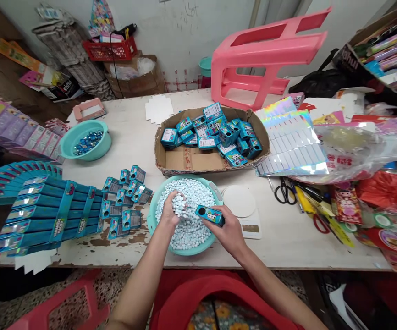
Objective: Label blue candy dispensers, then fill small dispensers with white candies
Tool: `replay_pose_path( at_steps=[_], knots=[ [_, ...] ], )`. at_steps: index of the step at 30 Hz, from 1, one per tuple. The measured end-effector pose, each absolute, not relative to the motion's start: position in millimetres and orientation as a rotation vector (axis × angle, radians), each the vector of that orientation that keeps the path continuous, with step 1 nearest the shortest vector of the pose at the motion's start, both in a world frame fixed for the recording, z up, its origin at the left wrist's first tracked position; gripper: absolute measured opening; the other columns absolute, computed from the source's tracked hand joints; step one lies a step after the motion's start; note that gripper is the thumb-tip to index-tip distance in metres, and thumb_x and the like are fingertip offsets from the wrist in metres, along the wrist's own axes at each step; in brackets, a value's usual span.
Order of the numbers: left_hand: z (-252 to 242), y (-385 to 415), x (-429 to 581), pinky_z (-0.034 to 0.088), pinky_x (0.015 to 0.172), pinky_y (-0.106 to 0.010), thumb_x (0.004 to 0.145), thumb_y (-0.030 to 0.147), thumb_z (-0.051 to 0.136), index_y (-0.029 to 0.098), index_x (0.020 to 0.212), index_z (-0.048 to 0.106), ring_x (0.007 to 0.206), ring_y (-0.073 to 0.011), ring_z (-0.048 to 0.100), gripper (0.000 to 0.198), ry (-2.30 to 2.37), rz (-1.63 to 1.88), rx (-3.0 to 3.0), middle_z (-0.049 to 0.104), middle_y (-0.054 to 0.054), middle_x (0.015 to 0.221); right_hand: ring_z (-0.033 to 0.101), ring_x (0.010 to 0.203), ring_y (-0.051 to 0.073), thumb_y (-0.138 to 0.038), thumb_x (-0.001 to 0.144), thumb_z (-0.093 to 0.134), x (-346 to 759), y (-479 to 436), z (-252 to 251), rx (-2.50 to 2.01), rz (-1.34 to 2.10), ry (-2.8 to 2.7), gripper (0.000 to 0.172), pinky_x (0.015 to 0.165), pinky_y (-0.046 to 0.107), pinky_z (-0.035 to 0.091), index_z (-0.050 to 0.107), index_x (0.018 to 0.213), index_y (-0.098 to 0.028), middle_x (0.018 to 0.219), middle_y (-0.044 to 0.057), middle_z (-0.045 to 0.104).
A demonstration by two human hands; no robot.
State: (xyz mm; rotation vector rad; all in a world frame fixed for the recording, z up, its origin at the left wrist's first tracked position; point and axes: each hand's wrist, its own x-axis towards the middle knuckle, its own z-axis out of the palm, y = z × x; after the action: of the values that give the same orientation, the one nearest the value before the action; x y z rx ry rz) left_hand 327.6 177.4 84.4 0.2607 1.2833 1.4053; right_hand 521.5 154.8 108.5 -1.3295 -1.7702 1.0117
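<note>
My left hand [173, 208] is cupped around a heap of small pale blue-white candies [195, 231], over the left part of a turquoise basin [154, 215] full of them. Some candies look to be slipping from its fingers. My right hand [228, 229] grips a small blue candy box [212, 216] above the basin's right side. The box is tilted, with a dark round hole showing at its left end. Left of the basin, several similar small boxes [126, 195] lie in a loose cluster. Behind the basin, a cut-down cardboard carton [173, 160] holds many more blue boxes.
A white scale [251, 229] stands right of the basin. Black scissors [285, 192] and pens lie farther right, near holographic sheets [291, 151]. Stacked blue cartons [47, 220] and a second turquoise basin [104, 144] are at left. A pink stool [226, 73] rests at the back.
</note>
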Motion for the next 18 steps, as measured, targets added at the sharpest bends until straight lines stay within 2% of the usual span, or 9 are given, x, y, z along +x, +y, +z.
replay_pose_path(
  at_steps=[4, 7, 10, 18],
  knots=[
    [120.7, 173.8, 341.2, 0.045, 0.053, -0.024, 0.07, 0.037, 0.06, 0.016, 0.067, 0.053, 0.054, -0.0121, 0.059, 0.022, 1.086, 1.548, 0.159, 0.059, 0.0, 0.062, 0.057, 0.09, 0.024, -0.032, 0.076, 0.065, 497.7, 159.1, 110.6, -1.247, 0.899, -1.955, 0.027, 0.079, 0.037, 0.046, 0.057, 0.099, -0.021, 0.093, 0.007, 0.061],
    [133.1, 174.9, 346.0, 0.047, 0.059, -0.025, 0.071, 0.04, 0.059, 0.016, 0.067, 0.053, 0.058, -0.0141, 0.062, 0.025, 1.127, 1.631, 0.199, 0.057, 0.001, 0.057, 0.056, 0.091, 0.024, -0.028, 0.076, 0.065, 486.0, 160.3, 113.0, -1.206, 0.889, -2.01, 0.028, 0.079, 0.036, 0.045, 0.056, 0.102, -0.021, 0.094, 0.007, 0.061],
    [136.0, 178.6, 344.9, 0.046, 0.058, -0.025, 0.072, 0.044, 0.059, 0.016, 0.066, 0.051, 0.055, -0.0134, 0.06, 0.029, 1.191, 1.624, 0.23, 0.055, 0.003, 0.055, 0.056, 0.09, 0.024, -0.027, 0.074, 0.066, 481.6, 160.4, 114.4, -1.216, 0.891, -2.04, 0.029, 0.078, 0.036, 0.045, 0.057, 0.101, -0.021, 0.093, 0.007, 0.062],
    [135.1, 184.6, 346.5, 0.046, 0.056, -0.024, 0.073, 0.04, 0.06, 0.015, 0.06, 0.051, 0.055, -0.0116, 0.058, 0.029, 1.261, 1.61, 0.363, 0.054, 0.001, 0.059, 0.057, 0.089, 0.024, -0.027, 0.073, 0.068, 479.3, 163.4, 115.8, -1.251, 0.917, -1.976, 0.029, 0.078, 0.035, 0.045, 0.058, 0.1, -0.022, 0.093, 0.006, 0.062]
  ],
)
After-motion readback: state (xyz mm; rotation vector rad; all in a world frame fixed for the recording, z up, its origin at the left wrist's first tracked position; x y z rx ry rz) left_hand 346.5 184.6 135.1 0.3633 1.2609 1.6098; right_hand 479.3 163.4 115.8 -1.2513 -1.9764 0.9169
